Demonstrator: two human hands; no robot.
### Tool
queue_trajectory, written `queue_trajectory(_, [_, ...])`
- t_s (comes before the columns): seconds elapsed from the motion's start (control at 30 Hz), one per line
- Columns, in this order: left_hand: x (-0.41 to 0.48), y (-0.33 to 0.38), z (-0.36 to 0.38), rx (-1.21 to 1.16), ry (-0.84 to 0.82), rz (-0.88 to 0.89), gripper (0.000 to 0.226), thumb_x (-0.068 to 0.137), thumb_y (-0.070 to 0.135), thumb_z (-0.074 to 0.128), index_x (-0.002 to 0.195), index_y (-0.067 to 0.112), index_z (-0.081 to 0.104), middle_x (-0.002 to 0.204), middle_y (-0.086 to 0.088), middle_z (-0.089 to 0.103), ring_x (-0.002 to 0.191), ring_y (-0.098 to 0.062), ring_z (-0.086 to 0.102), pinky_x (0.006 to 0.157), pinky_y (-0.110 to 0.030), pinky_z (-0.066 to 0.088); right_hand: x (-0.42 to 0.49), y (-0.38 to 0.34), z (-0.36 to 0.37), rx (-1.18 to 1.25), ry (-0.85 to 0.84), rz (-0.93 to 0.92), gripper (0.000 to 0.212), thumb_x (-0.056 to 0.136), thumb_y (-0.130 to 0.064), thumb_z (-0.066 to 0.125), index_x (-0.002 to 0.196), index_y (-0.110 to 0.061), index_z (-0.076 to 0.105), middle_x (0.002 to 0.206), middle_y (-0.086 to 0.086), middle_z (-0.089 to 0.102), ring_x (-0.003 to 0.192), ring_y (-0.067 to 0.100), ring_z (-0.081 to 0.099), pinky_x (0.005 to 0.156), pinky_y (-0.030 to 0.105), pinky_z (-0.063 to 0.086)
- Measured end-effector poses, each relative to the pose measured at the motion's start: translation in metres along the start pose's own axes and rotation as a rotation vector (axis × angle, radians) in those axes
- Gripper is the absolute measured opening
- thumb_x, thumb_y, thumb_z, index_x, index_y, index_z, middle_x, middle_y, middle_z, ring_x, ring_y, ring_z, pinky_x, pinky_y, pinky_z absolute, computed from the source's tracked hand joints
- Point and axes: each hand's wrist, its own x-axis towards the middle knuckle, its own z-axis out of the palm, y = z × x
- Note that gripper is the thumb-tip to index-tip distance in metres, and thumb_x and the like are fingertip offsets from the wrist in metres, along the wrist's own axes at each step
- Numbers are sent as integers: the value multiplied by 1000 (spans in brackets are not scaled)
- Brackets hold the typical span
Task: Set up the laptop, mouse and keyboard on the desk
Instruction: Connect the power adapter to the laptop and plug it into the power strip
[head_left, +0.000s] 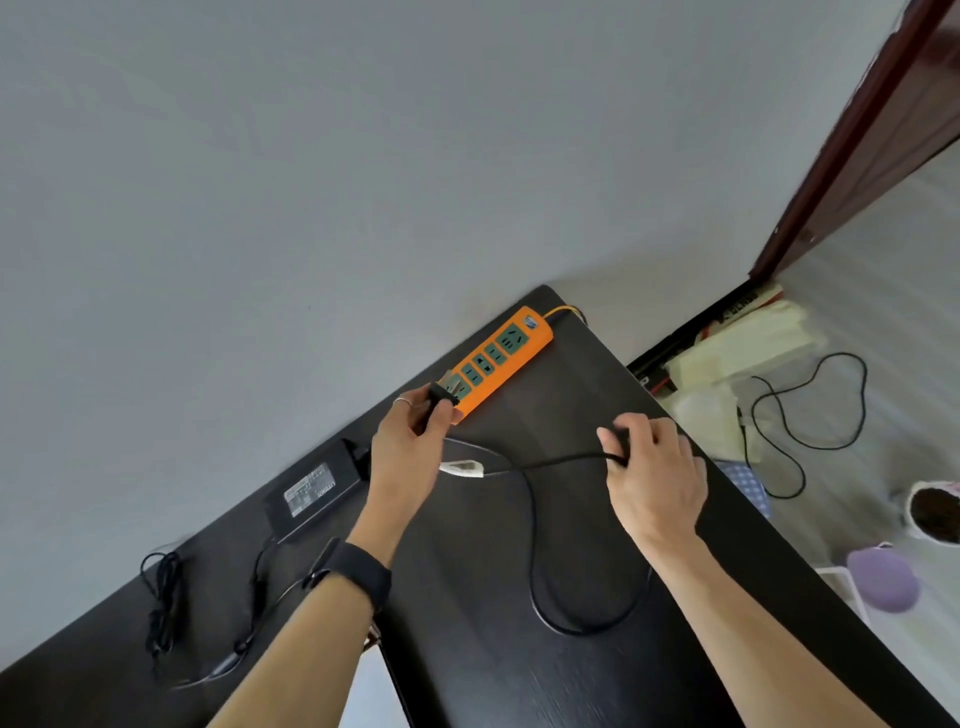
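Dark desk (519, 675): left hand (410, 447) pinches black plug (442, 394) at orange power strip (501, 358), right hand (657, 467) grips its cable (561, 459); powering step, apparently; next needs prongs aligned, pushed home.

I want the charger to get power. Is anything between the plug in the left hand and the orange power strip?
Nothing visible. The left hand holds the plug right at the near end of the power strip, prongs toward it.
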Motion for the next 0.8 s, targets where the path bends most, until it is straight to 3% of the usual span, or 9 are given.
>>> queue_trajectory(0.07, [13, -5, -3, 164, -14, 41, 23, 95, 26, 61, 117, 23, 60, 99, 14, 72, 93, 2, 65, 85, -18, 49, 9, -5, 11, -130, -9, -22, 34, 97, -43, 58, 120, -18, 62, 122, 13, 60, 106, 34, 57, 77, 46, 46])
queue_trajectory(0.13, [22, -10, -5, 299, -13, 98, 14, 96, 24, 60, 109, 24, 55, 103, 12, 69, 93, -5, 63, 75, -13, 46, 11, -12, 21, -179, -7, -71, 41, 99, -41, 51, 132, -17, 59, 140, 17, 53, 128, 36, 48, 95, 51, 41])
queue_trajectory(0.23, [37, -19, -8, 442, -40, 133, 13, 98, 24, 57, 106, 22, 47, 108, 3, 70, 92, -15, 62, 73, -24, 45, 11, -15, 28, -194, -42, -136, 53, 100, -48, 42, 141, -16, 52, 150, 21, 44, 141, 38, 38, 112, 54, 30])
queue_trajectory(0.33, [47, -26, -9, 579, -94, 147, 19, 98, 28, 58, 114, 19, 54, 110, -4, 71, 99, -23, 65, 83, -38, 53, 10, -15, 28, -211, -109, -143, 68, 95, -62, 42, 144, -15, 47, 153, 22, 38, 144, 40, 32, 116, 55, 25])
queue_trajectory(0.57, [56, -29, -11, 550, -74, 173, 33, 95, 26, 63, 126, 17, 62, 117, -1, 70, 109, -21, 64, 95, -36, 51, 11, -17, 27, -230, -151, -159, 85, 87, -74, 41, 147, -13, 43, 157, 24, 33, 148, 41, 25, 120, 57, 19])
queue_trajectory(0.8, [61, -28, -15, 751, -104, 309, 37, 97, 32, 58, 133, 20, 59, 111, -5, 72, 99, -28, 66, 84, -44, 55, 10, -17, 28, -224, -117, -154, 83, 87, -73, 43, 145, -13, 46, 155, 23, 35, 146, 41, 28, 119, 57, 21])
